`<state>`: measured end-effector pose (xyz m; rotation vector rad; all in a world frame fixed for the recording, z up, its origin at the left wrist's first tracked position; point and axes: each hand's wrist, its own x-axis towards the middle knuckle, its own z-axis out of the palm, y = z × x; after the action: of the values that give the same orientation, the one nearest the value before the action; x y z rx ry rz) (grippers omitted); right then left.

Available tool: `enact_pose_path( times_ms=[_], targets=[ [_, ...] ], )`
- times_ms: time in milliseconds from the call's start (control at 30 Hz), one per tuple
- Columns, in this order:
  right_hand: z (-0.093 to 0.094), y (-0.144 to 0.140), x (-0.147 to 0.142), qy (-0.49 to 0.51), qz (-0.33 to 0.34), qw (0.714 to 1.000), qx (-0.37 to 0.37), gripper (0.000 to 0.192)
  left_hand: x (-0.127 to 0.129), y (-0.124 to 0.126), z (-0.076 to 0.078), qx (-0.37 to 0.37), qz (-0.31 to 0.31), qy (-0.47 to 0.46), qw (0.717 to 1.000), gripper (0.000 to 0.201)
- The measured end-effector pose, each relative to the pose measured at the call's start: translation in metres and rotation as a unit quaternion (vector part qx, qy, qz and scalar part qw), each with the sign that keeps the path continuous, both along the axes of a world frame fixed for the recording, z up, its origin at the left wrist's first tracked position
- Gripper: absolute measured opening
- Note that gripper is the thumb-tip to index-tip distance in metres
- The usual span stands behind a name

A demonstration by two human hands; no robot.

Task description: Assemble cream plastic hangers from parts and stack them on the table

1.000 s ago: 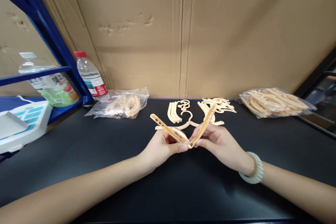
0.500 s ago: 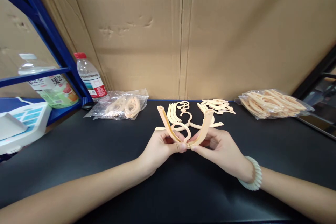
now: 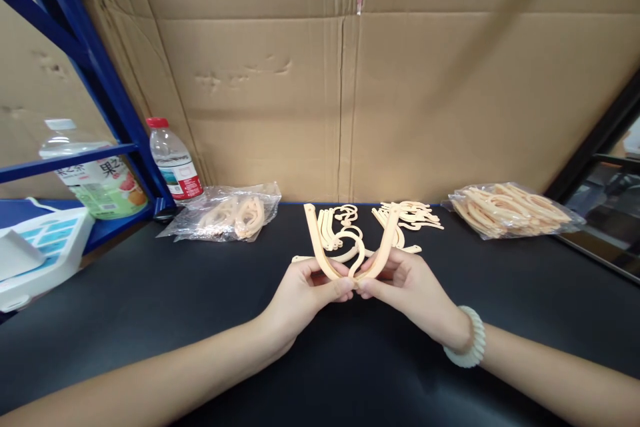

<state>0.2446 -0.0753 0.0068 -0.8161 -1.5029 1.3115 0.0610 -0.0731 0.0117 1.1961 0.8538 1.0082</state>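
Both hands grip one cream plastic folding hanger [image 3: 386, 240] above the black tabletop. Its two arms rise in a V, and its curved hook stands between them. My left hand [image 3: 305, 290] pinches the left arm close to the central joint. My right hand [image 3: 415, 287] is closed on the right arm by the same joint, thumb near the left thumb. The fingertips partly hide the joint. Just behind the hands lies another hanger [image 3: 414, 249] with its arms spread, partly covered by the held one.
Loose hanger arms [image 3: 327, 227], hooks [image 3: 347, 213] and a pile of parts [image 3: 413, 213] lie behind. Plastic bags of parts rest left [image 3: 235, 217] and right [image 3: 515, 210]. Bottles [image 3: 175, 163] and a white case [image 3: 45, 253] stand left by a blue frame [image 3: 100, 73]. Cardboard [image 3: 260, 100] closes the back.
The camera view has tilted, so the background sits lower. The held hanger's arms have turned and come slightly closer together at their tips. Both hands keep their hold.
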Motion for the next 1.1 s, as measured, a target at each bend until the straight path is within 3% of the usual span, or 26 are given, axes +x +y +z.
enact_pose_path(
  times_ms=[133,233,500,600,667,733,833,900,967,1100],
  targets=[
    [0.014,0.015,0.023,-0.019,0.029,0.999,-0.029,0.02,-0.008,0.007,0.006,-0.036,0.037,-0.016,0.999,0.022],
    [0.024,0.031,0.048,-0.058,0.044,0.997,0.006,0.023,-0.018,0.016,0.017,-0.029,0.057,-0.029,0.998,0.021],
    [0.039,0.053,0.09,-0.182,-0.02,0.979,0.088,0.027,-0.047,0.044,0.038,-0.023,0.079,-0.038,0.996,0.016],
    [0.042,0.057,0.099,-0.243,-0.025,0.962,0.123,0.026,-0.055,0.053,0.038,0.004,0.065,0.02,0.998,0.019],
    [0.041,0.06,0.105,-0.282,-0.019,0.948,0.143,0.026,-0.059,0.058,0.036,0.068,0.035,0.116,0.99,0.019],
    [0.039,0.063,0.108,-0.326,-0.008,0.93,0.17,0.026,-0.063,0.061,0.033,0.182,0.001,0.252,0.951,0.017],
    [0.035,0.067,0.109,-0.39,0.014,0.895,0.218,0.025,-0.067,0.062,0.03,0.363,-0.052,0.441,0.819,0.016],
    [0.032,0.068,0.108,-0.415,0.028,0.877,0.241,0.024,-0.069,0.061,0.03,0.43,-0.075,0.512,0.74,0.015],
    [0.03,0.069,0.108,-0.424,0.043,0.871,0.247,0.024,-0.07,0.059,0.031,0.463,-0.086,0.538,0.699,0.015],
    [0.029,0.069,0.108,-0.424,0.061,0.872,0.237,0.025,-0.069,0.058,0.033,0.498,-0.101,0.538,0.672,0.016]
  ],
)
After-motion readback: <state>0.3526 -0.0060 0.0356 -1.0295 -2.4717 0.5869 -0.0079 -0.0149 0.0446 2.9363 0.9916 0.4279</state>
